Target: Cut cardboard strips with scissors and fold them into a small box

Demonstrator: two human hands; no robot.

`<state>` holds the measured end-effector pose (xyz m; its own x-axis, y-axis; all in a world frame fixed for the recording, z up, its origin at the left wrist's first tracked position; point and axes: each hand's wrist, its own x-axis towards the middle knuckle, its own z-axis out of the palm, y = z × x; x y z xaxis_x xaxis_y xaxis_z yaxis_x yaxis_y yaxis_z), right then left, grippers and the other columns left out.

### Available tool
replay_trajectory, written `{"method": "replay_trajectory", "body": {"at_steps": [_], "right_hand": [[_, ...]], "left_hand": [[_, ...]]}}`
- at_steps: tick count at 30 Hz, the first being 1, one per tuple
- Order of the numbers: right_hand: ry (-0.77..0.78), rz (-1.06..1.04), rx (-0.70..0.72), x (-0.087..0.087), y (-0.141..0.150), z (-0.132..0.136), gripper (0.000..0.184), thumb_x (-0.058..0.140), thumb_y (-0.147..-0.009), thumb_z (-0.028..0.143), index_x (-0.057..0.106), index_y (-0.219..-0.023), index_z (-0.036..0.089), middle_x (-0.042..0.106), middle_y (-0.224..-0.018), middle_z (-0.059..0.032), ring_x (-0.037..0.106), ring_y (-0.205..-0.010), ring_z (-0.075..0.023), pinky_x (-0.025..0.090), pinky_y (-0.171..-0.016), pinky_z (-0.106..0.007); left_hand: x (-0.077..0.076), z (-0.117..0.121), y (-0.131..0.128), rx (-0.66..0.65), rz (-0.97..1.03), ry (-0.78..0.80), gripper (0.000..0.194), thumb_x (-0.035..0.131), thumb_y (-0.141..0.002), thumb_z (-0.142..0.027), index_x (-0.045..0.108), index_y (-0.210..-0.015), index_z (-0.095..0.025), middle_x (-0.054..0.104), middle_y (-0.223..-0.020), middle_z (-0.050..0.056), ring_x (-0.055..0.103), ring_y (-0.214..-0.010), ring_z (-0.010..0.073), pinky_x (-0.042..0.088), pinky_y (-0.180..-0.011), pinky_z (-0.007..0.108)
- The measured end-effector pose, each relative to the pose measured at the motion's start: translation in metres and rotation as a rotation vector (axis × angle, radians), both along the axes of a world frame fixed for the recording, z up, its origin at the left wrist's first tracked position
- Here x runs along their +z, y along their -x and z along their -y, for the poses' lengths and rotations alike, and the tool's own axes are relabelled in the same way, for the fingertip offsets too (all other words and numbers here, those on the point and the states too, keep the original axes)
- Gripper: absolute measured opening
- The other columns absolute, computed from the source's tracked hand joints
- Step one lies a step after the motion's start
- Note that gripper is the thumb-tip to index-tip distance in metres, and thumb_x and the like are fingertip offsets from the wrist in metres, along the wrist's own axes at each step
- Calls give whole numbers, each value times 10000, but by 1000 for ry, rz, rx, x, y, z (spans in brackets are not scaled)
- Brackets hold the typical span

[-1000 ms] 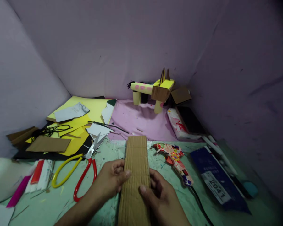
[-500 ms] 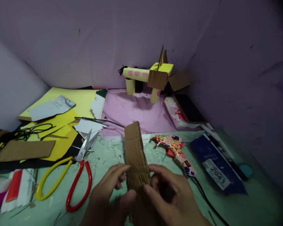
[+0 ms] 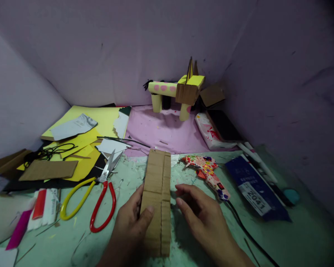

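A long brown cardboard strip (image 3: 156,181) stretches away from me over the green table, with a lengthwise crease or seam toward its right side. My left hand (image 3: 133,222) grips its left edge, thumb on top. Just right of the strip, my right hand (image 3: 200,215) is apart from it, fingers curved and parted, with nothing between them. Scissors (image 3: 101,185) with one yellow and one red handle lie open to the left. A flower-patterned glue gun (image 3: 207,174) lies to the right, its black cord running toward me.
A cardboard animal model (image 3: 178,91) stands at the back on pink cloth (image 3: 161,133). Paper and cardboard scraps (image 3: 48,170) pile up at left, near white tubes (image 3: 46,207). On the right are a blue packet (image 3: 256,189), a phone-like black slab (image 3: 224,124) and a tissue pack (image 3: 211,135).
The cardboard strip has been turned over and now shows a face with a lengthwise seam. My right hand has let go of it and moved off to the right; the left still holds it.
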<state>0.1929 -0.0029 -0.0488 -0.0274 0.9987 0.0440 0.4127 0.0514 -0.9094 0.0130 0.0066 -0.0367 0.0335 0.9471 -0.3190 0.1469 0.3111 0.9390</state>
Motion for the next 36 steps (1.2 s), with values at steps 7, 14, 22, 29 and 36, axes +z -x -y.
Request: {"method": "replay_trajectory", "body": {"at_steps": [7, 14, 22, 29, 36], "right_hand": [[168, -123, 18, -5, 6, 0, 284, 501, -818, 230, 559, -1094, 199, 658, -1009, -80, 638, -862, -197, 514, -783, -383], [243, -209, 3, -5, 6, -3, 283, 513, -794, 238, 568, -1069, 202, 658, -983, -75, 638, -843, -197, 509, -752, -363], [250, -244, -29, -2, 7, -3, 256, 553, -779, 253, 606, -1022, 195, 671, -974, -78, 635, -804, -178, 509, -744, -343], [335, -450, -179, 5, 11, -7, 370, 664, -657, 330, 579, -989, 191, 637, -898, -63, 599, -628, -140, 520, -620, -310], [426, -718, -234, 12, -3, -4, 538, 749, -636, 373, 499, -1085, 211, 683, -867, -77, 680, -768, -229, 548, -696, -365]], "left_hand": [[-15, 5, 13, -121, -495, -204, 485, 493, -813, -275, 467, -1283, -156, 569, -1261, 136, 575, -1111, 274, 539, -844, 429], [-15, 10, 14, -199, -845, -538, 386, 464, -833, -223, 476, -1217, -178, 614, -1165, 119, 591, -1061, 261, 548, -830, 462], [-1, 14, 11, -202, -730, -471, 358, 457, -832, -219, 469, -1189, -195, 604, -1142, 119, 623, -979, 243, 589, -646, 355], [5, 16, 1, -52, -418, -377, 301, 466, -833, -226, 518, -1130, -226, 560, -1206, 94, 628, -984, 216, 573, -753, 334], [5, 20, 6, -210, -529, -674, 311, 481, -806, -144, 547, -1081, -273, 623, -1128, 45, 607, -1031, 196, 528, -851, 337]]}}
